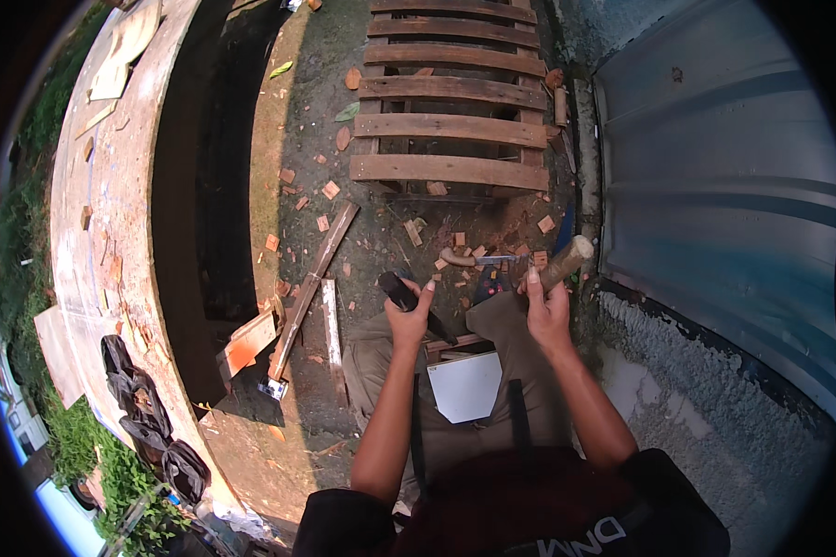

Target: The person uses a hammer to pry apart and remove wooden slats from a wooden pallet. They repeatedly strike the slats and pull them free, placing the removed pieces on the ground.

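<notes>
My left hand (411,320) is closed round a dark, handle-like object (398,291); its blunt end points up and left, and a dark length slants down behind the fingers. I cannot make out its kind. My right hand (548,320) grips a short round piece of wood (565,263), tilted up to the right with its pale cut end outermost. Just beyond my hands lies a blade with a curved wooden handle (455,257), its metal part reaching toward the right hand. A white board (464,388) rests between my thighs, below both hands.
A slatted wooden pallet (450,125) stands ahead. Small wood offcuts (331,189) litter the ground. At left lie a long wooden strip (316,278) and a whitish strip (332,320), beside a worn tabletop (111,213). A bluish metal panel (715,167) borders the right.
</notes>
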Tool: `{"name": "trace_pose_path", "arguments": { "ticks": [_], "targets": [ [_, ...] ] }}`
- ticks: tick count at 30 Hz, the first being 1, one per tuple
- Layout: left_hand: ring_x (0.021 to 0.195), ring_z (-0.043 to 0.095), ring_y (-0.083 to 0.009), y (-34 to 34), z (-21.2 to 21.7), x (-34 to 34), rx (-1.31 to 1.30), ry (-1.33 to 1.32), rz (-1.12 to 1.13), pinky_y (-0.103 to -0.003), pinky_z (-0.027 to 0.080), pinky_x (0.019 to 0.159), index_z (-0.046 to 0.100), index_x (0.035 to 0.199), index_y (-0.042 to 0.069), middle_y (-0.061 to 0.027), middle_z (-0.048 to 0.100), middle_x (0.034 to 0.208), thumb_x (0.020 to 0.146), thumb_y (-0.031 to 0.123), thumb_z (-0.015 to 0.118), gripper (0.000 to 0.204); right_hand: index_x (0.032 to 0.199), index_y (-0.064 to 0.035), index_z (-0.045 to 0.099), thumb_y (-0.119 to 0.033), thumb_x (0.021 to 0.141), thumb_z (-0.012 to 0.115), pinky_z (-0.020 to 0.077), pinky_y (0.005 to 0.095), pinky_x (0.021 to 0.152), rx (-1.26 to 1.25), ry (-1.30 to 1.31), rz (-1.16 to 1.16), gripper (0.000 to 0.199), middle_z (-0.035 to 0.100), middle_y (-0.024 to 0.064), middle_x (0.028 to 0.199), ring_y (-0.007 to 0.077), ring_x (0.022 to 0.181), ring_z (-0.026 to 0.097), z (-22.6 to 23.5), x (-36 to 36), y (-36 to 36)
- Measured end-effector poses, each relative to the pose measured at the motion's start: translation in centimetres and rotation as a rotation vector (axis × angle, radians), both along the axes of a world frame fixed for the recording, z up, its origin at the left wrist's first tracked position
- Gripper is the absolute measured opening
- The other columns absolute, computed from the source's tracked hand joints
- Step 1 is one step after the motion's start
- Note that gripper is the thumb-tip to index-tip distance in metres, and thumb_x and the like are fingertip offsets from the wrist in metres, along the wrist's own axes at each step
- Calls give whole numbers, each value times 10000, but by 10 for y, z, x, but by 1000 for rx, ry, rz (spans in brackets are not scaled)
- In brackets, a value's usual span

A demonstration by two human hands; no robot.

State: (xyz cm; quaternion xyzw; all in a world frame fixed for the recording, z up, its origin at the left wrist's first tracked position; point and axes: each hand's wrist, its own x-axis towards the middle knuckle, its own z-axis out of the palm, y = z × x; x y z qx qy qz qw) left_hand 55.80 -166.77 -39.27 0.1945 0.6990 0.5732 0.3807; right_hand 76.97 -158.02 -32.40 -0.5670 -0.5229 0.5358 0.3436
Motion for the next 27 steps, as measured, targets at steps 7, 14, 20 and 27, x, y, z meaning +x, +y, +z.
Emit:
{"name": "trace_pose_path", "arguments": {
  "ticks": [7, 14, 20, 27],
  "targets": [
    [603, 462, -43, 40, -231, 40, -25, -41, -175, -248, 370, 553, 528, 713, 74, 71, 502, 666, 829, 74, 787, 284, 975, -21, 551, -192, 1061, 544, 461, 287, 741, -2, 122, -182, 192, 556, 21, 860, 100, 793, 514, -205, -3, 8],
    [615, 443, -57, 92, -318, 37, 149, 57, -69, -249, 387, 577, 542, 791, 84, 53, 515, 721, 823, 117, 834, 296, 1054, -20, 543, -180, 1042, 576, 454, 268, 744, 165, 302, -198, 164, 595, 27, 875, 94, 813, 549, -299, -24, 6],
    [559, 554, -106, 58, -342, 43, 374, -189, -86, -260, 463, 522, 615, 939, 30, -22, 555, 662, 988, 740, 345, 761, 1030, -32, 502, -220, 1066, 535, 473, 301, 719, 381, 373, 65, 195, 530, 33, 823, 113, 759, 520, -281, -2, -4],
    [779, 540, -103, 29, -253, 91, 390, 218, -214, -283, 453, 732, 658, 1002, 7, -4, 605, 823, 1085, 566, 323, 657, 962, -43, 483, -231, 1069, 534, 475, 298, 620, 384, 596, 154, 222, 482, 14, 765, 100, 632, 486, -233, 3, -48]
  ]
}}
